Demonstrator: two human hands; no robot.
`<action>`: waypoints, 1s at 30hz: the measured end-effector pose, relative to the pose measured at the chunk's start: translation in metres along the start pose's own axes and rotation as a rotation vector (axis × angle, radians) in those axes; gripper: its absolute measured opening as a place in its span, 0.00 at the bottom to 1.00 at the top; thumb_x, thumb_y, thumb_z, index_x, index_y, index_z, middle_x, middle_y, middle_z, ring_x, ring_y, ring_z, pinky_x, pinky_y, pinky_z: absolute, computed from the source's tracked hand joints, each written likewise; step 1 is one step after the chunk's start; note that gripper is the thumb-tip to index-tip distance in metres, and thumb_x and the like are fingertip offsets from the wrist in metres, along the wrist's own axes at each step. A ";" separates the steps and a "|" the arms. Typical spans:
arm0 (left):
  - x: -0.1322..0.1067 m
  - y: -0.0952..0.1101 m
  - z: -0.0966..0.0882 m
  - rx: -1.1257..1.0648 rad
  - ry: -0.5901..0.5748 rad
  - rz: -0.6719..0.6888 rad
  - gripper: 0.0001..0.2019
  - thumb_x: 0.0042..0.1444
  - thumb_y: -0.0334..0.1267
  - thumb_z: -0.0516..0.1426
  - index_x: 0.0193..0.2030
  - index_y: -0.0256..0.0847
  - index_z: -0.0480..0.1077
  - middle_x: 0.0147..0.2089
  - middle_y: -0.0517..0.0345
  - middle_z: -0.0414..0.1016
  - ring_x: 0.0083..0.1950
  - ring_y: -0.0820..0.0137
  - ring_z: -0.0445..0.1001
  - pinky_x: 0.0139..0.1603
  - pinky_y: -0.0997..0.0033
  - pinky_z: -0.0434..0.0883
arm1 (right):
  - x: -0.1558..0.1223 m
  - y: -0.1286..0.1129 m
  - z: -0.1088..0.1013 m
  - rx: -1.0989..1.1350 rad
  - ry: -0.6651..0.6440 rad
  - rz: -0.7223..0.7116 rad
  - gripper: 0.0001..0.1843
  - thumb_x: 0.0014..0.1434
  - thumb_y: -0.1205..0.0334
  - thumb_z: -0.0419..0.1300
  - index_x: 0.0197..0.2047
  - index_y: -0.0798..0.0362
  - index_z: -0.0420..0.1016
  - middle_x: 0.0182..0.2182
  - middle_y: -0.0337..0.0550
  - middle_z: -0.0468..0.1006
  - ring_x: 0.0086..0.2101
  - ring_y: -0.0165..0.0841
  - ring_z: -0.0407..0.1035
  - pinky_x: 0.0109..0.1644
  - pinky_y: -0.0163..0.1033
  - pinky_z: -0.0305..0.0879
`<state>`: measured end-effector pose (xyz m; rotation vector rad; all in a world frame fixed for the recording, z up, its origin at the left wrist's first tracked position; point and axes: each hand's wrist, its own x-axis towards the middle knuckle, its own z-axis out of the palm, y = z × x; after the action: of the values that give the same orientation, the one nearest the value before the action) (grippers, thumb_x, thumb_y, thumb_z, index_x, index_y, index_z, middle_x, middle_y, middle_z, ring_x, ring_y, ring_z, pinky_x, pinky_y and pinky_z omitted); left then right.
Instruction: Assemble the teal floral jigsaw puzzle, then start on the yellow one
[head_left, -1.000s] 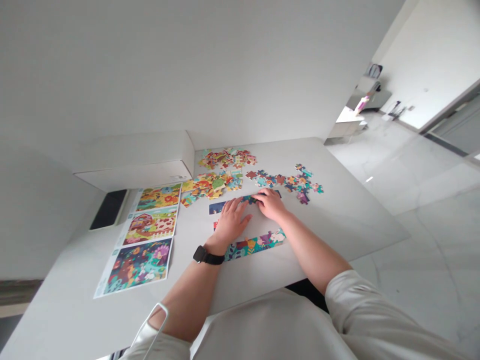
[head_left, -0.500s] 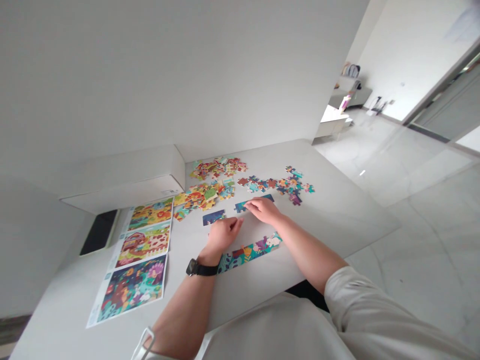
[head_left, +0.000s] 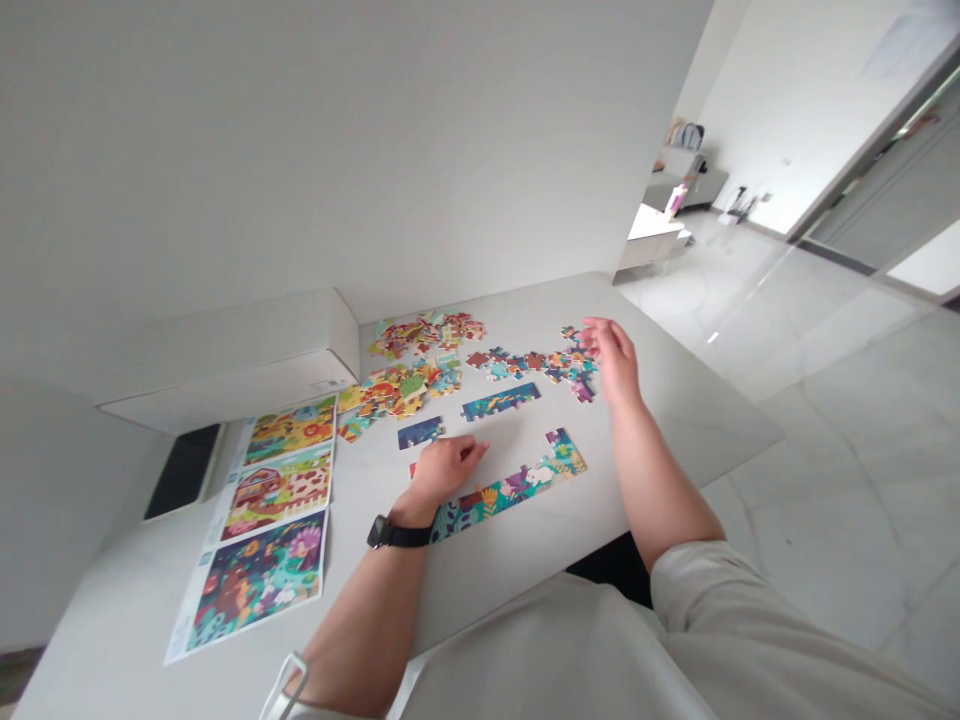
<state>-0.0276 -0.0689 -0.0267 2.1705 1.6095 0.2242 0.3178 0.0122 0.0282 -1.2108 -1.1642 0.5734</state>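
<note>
My left hand (head_left: 448, 466), a dark watch on its wrist, rests on the table with its fingers curled in; whether anything is inside cannot be seen. A dark blue joined puzzle section (head_left: 421, 432) lies just beyond it, and a red piece (head_left: 412, 469) peeks out at its left. Partly behind the wrist runs a joined bottom strip (head_left: 517, 487) with plants and a white rabbit, turning up at its right end. My right hand (head_left: 615, 358) is over the right end of a loose heap of puzzle pieces (head_left: 534, 363), fingers extended. A blue-green strip (head_left: 501, 401) lies between the hands.
Two more heaps, reddish pieces (head_left: 431, 333) and yellow pieces (head_left: 390, 391), lie at the back by a white box (head_left: 232, 385). At left are a sheet of three printed pictures (head_left: 259, 575) and a dark-screened phone (head_left: 184, 472). The table's right edge drops to a tiled floor.
My right hand has left the blue-green strip and moved right and away from me to the loose heap, uncovering both strips. My left hand stays in place, curled.
</note>
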 end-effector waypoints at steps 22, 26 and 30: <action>0.002 0.000 0.000 0.036 -0.010 0.020 0.22 0.73 0.56 0.50 0.36 0.47 0.77 0.35 0.53 0.83 0.37 0.61 0.78 0.34 0.65 0.55 | -0.033 0.064 -0.081 -1.221 -0.297 0.136 0.23 0.66 0.66 0.61 0.62 0.51 0.84 0.55 0.56 0.82 0.51 0.46 0.76 0.62 0.46 0.69; 0.004 -0.004 0.003 0.020 0.008 0.030 0.22 0.73 0.56 0.51 0.36 0.47 0.77 0.35 0.52 0.83 0.37 0.61 0.78 0.35 0.65 0.55 | -0.036 0.063 -0.060 -1.155 -0.312 -0.018 0.23 0.69 0.62 0.60 0.64 0.48 0.84 0.61 0.55 0.80 0.59 0.49 0.72 0.68 0.51 0.65; 0.004 -0.003 0.003 0.026 0.009 0.023 0.21 0.73 0.55 0.52 0.35 0.47 0.77 0.36 0.52 0.83 0.37 0.61 0.78 0.35 0.65 0.55 | -0.043 0.063 -0.039 -1.119 -0.361 -0.030 0.20 0.69 0.58 0.62 0.62 0.44 0.85 0.64 0.51 0.78 0.66 0.50 0.66 0.69 0.54 0.63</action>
<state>-0.0282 -0.0649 -0.0315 2.2119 1.6013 0.2208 0.3519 -0.0203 -0.0434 -2.0635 -1.9130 0.0600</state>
